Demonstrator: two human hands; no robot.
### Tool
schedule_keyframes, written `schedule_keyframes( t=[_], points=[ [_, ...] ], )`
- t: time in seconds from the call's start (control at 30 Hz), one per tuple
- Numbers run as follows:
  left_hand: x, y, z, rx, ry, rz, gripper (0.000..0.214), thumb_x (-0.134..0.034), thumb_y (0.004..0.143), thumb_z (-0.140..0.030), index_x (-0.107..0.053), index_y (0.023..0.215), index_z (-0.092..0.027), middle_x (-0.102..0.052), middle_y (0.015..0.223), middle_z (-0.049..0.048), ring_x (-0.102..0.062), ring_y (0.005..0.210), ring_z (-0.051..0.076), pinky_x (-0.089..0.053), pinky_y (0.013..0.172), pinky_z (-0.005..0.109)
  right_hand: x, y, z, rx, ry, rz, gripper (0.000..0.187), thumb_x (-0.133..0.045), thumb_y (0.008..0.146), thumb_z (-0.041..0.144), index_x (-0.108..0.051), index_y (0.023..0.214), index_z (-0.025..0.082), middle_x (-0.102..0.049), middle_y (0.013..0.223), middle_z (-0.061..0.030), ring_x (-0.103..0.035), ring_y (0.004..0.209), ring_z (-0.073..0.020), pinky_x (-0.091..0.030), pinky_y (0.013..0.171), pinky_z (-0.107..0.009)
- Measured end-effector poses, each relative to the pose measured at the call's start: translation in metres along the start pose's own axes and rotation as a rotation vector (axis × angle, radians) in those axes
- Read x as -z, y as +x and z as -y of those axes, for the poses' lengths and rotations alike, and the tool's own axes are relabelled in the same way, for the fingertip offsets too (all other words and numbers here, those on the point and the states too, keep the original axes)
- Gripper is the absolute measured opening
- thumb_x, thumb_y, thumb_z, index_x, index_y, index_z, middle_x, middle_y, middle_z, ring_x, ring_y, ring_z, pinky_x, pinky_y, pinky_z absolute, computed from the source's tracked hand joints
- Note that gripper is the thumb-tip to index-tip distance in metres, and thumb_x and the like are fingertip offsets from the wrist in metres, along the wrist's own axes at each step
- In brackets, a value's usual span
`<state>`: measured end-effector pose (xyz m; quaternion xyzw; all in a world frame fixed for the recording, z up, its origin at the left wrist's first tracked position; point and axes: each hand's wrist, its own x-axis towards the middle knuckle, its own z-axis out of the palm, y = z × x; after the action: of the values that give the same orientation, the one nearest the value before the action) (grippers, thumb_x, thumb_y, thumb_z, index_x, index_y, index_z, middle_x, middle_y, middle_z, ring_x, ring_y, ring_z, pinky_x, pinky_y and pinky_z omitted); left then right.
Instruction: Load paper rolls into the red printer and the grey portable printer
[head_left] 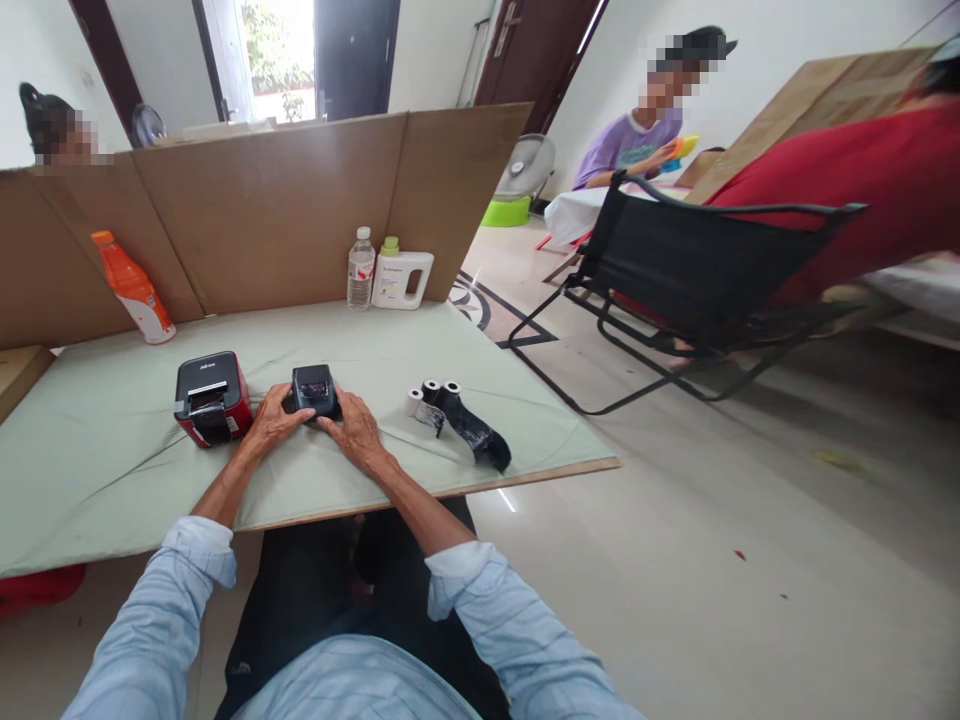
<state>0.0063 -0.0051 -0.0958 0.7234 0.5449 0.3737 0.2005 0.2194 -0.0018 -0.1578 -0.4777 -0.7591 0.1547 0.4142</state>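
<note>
A small black portable receipt printer rests on the cloth-covered table in front of me. My left hand grips its left side, the thumb lying along the near edge. On the opposite side, my right hand holds the printer with its thumb at the near corner. Left of my hands stands a larger red and black label printer. To the right lie several small paper rolls, and a black strip trails from them toward the table edge.
Upright cardboard walls the table's far side. Before it stand an orange bottle, a clear water bottle and a white jug. A black folding chair is to the right, with people beyond at another table.
</note>
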Motion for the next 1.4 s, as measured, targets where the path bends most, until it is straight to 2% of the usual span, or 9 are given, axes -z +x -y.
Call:
schedule_keyframes(
  t=[0.3, 0.5, 0.67, 0.77, 0.9, 1.03, 1.17, 1.27, 1.4],
  points=[
    [0.005, 0.012, 0.004, 0.055, 0.036, 0.04, 0.065, -0.089, 0.07, -0.052, -0.074, 0.123, -0.016, -0.07, 0.117, 0.0107, -0.067, 0.112, 0.032, -0.056, 0.102, 0.045, -0.002, 0.001, 0.0, -0.014, 0.0, -0.006, 0.068, -0.07, 0.096, 0.041, -0.051, 0.157, 0.018, -0.068, 0.138, -0.0186, -0.062, 0.125, -0.036, -0.051, 0.112, -0.055],
    [0.007, 0.018, 0.004, 0.075, 0.022, 0.058, 0.071, -0.091, 0.065, -0.051, -0.075, 0.123, -0.014, -0.072, 0.12, 0.0128, -0.067, 0.115, 0.034, -0.054, 0.104, 0.047, -0.001, 0.002, 0.001, -0.024, -0.006, 0.005, 0.068, -0.07, 0.096, 0.039, -0.052, 0.155, 0.011, -0.067, 0.137, -0.0218, -0.062, 0.126, -0.0362, -0.052, 0.111, -0.054],
    [0.008, 0.02, 0.006, 0.081, 0.006, 0.051, 0.072, -0.091, 0.065, -0.053, -0.075, 0.124, -0.015, -0.074, 0.122, 0.0123, -0.068, 0.116, 0.033, -0.054, 0.105, 0.047, -0.004, 0.002, 0.0, -0.008, 0.005, -0.02, 0.068, -0.072, 0.096, 0.04, -0.051, 0.156, 0.016, -0.067, 0.141, -0.0202, -0.061, 0.129, -0.0371, -0.049, 0.115, -0.057],
    [0.011, 0.022, 0.01, 0.123, -0.015, 0.038, 0.061, -0.084, 0.073, -0.051, -0.077, 0.122, -0.017, -0.075, 0.122, 0.0121, -0.069, 0.115, 0.033, -0.055, 0.105, 0.046, -0.004, 0.003, 0.001, -0.011, 0.006, -0.023, 0.067, -0.071, 0.096, 0.041, -0.052, 0.155, 0.017, -0.068, 0.138, -0.0192, -0.062, 0.126, -0.0364, -0.049, 0.115, -0.057],
    [0.012, 0.031, 0.015, 0.166, -0.088, 0.042, 0.036, -0.069, 0.083, -0.038, -0.083, 0.109, -0.018, -0.08, 0.114, 0.0087, -0.071, 0.113, 0.031, -0.056, 0.104, 0.044, -0.002, 0.003, 0.004, -0.018, -0.001, -0.014, 0.066, -0.07, 0.097, 0.042, -0.052, 0.155, 0.015, -0.068, 0.135, -0.0197, -0.063, 0.122, -0.0354, -0.052, 0.111, -0.054],
    [0.007, 0.041, 0.013, 0.312, -0.16, -0.014, 0.033, -0.065, 0.081, -0.027, -0.084, 0.106, -0.017, -0.082, 0.098, 0.0062, -0.074, 0.096, 0.027, -0.061, 0.085, 0.037, -0.001, 0.004, 0.004, -0.015, -0.013, -0.018, 0.067, -0.07, 0.096, 0.041, -0.051, 0.157, 0.016, -0.068, 0.136, -0.0197, -0.062, 0.123, -0.0363, -0.053, 0.109, -0.055],
    [0.002, 0.048, 0.005, 0.469, -0.198, -0.063, 0.041, -0.066, 0.081, -0.021, -0.082, 0.119, -0.016, -0.081, 0.089, 0.0049, -0.072, 0.077, 0.022, -0.057, 0.064, 0.029, 0.0, 0.004, 0.005, -0.015, -0.01, -0.011, 0.068, -0.07, 0.097, 0.041, -0.05, 0.157, 0.016, -0.067, 0.136, -0.0198, -0.062, 0.121, -0.0364, -0.052, 0.109, -0.055],
    [0.002, 0.052, -0.001, 0.5, -0.23, -0.046, 0.049, -0.065, 0.083, -0.018, -0.078, 0.13, -0.017, -0.079, 0.083, 0.0034, -0.067, 0.065, 0.018, -0.049, 0.052, 0.024, 0.001, 0.004, 0.007, -0.024, -0.008, -0.004, 0.067, -0.069, 0.097, 0.041, -0.051, 0.156, 0.015, -0.068, 0.133, -0.0199, -0.063, 0.12, -0.0363, -0.053, 0.108, -0.055],
    [0.003, 0.054, -0.002, 0.474, -0.292, -0.017, 0.06, -0.066, 0.082, -0.015, -0.073, 0.141, -0.017, -0.078, 0.083, 0.003, -0.061, 0.058, 0.013, -0.042, 0.047, 0.02, 0.002, 0.005, 0.007, -0.019, -0.008, -0.006, 0.067, -0.069, 0.098, 0.042, -0.05, 0.158, 0.019, -0.069, 0.132, -0.0185, -0.063, 0.12, -0.0364, -0.052, 0.108, -0.056]
  ],
)
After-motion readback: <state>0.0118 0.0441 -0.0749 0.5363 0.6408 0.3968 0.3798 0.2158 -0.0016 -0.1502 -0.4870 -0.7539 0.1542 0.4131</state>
